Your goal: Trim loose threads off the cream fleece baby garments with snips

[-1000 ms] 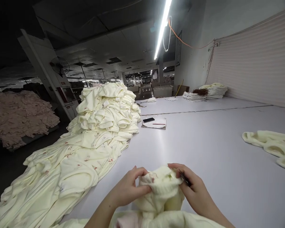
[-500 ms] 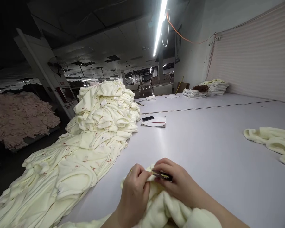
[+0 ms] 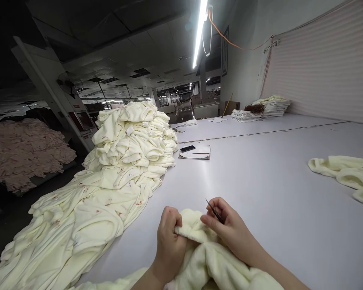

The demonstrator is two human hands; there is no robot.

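Observation:
A pale yellow fleece garment (image 3: 211, 257) lies bunched at the near edge of the table. My left hand (image 3: 170, 241) is closed on a fold of its edge and lifts it a little. My right hand (image 3: 226, 223) holds small dark thread snips (image 3: 215, 211), their pointed tip angled up and to the left. The right fingertips are close to the raised cloth; whether they touch it I cannot tell. Most of the snips is hidden inside the hand.
A tall heap of pale yellow garments (image 3: 133, 161) covers the left side of the white table (image 3: 254, 185). Farther back are a phone (image 3: 187, 148) and a pen (image 3: 200, 153) on papers (image 3: 196, 156). Another yellow garment (image 3: 345, 173) rests at right, and stacked cloth (image 3: 272, 108) at the back.
The snips were at the cloth beside my left fingers. My right hand has drawn them away to the right and turned them tip upward. More of the garment's edge shows between the hands.

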